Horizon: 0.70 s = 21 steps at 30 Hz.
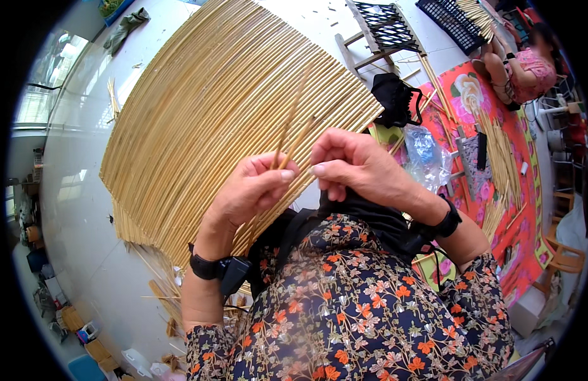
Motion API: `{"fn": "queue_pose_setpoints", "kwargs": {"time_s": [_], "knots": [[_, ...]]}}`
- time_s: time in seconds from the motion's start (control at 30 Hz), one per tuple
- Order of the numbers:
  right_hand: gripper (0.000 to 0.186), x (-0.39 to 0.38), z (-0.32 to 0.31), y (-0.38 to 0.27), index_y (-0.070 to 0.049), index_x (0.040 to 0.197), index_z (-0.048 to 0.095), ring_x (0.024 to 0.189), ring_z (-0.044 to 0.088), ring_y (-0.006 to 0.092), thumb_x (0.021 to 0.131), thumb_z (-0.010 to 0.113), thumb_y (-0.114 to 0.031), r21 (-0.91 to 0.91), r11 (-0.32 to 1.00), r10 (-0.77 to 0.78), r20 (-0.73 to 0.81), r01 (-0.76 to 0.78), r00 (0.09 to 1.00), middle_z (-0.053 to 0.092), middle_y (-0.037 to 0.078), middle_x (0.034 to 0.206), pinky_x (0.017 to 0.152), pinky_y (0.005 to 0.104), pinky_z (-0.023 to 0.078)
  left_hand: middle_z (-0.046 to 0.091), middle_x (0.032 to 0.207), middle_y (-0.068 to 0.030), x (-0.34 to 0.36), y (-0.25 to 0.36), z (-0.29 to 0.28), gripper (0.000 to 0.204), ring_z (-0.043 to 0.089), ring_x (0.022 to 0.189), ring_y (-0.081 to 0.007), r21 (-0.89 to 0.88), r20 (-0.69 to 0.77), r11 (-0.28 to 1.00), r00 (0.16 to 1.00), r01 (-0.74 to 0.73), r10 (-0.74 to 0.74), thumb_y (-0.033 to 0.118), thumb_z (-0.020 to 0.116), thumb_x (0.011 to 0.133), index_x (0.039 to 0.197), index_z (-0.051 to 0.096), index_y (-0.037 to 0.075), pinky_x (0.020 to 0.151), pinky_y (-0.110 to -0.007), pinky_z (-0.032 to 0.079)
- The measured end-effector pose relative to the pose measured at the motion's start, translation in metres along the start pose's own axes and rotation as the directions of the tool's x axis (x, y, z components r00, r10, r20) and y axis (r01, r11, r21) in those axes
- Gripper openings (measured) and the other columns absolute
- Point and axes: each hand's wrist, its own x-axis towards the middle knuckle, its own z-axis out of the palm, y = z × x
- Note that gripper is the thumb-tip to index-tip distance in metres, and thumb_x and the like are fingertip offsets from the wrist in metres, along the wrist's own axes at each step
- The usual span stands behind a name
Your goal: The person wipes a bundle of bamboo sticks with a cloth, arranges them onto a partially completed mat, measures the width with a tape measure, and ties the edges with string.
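Observation:
A wide mat of straw-coloured stalks, laid side by side, spreads out in front of me, its right edge close to my hands. My left hand is closed, with a pair of thin stalks between thumb and fingers. They cross near the thumb, and their upper ends point up over the mat. Beside it, just past the mat's near right edge, my right hand has thumb and curled fingers pressed together. Whatever may be in that pinch is too small to tell.
To the right, a red floral sheet carries loose stalks and a clear plastic bag. Beyond are a black bag, a wooden stool with black webbing and a black crate. Another person sits at far right.

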Motion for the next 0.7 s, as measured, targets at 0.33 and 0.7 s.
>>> {"fn": "queue_pose_setpoints", "kwargs": {"time_s": [0.33,0.7], "knots": [[0.007,-0.007,0.008,-0.004,-0.001,0.099,0.060,0.059,0.063,0.0083,0.095,0.056,-0.005,-0.166,0.986,-0.029,0.015,0.031,0.999,0.064,0.003,0.073,0.052,0.0233,0.050,0.067,0.086,-0.0043,0.008,0.011,0.017,0.021,0.045,0.048,0.0013,-0.018,0.004,0.999,0.999,-0.048,0.048,0.010,0.068,0.094,0.112,0.063,0.000,0.040,-0.013,0.033],[0.012,-0.014,-0.031,0.017,-0.001,0.100,0.066,0.057,0.057,0.0057,0.093,0.066,-0.011,-0.152,0.987,0.045,-0.033,-0.050,0.998,0.062,-0.001,0.074,0.050,0.0205,0.048,0.050,0.067,0.0032,-0.001,0.004,-0.009,0.007,0.032,0.042,0.0003,-0.083,-0.045,0.994,0.996,0.072,-0.076,0.010,0.064,0.096,0.097,0.060,0.004,0.035,-0.017,0.022]]}}
